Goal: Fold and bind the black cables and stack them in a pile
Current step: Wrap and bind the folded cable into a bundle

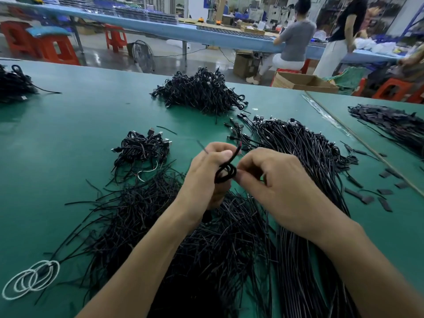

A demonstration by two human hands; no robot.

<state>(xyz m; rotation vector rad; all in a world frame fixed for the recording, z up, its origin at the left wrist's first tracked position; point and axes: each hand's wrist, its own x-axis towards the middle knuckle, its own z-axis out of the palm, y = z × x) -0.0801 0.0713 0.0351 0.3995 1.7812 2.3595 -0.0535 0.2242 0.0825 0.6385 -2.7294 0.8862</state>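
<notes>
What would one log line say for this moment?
step: binding | left hand: grips coiled cable | right hand: pinches coiled cable | bundle pile: on table

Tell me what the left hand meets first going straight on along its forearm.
Likely the plug ends of the straight cables; how high the left hand sits above the table is unclear.

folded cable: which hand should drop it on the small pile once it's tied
Left, probably. The left hand grips the folded cable, and the small pile of bound cables lies on its side. The right hand only pinches its loop and would have to reach across.
</notes>
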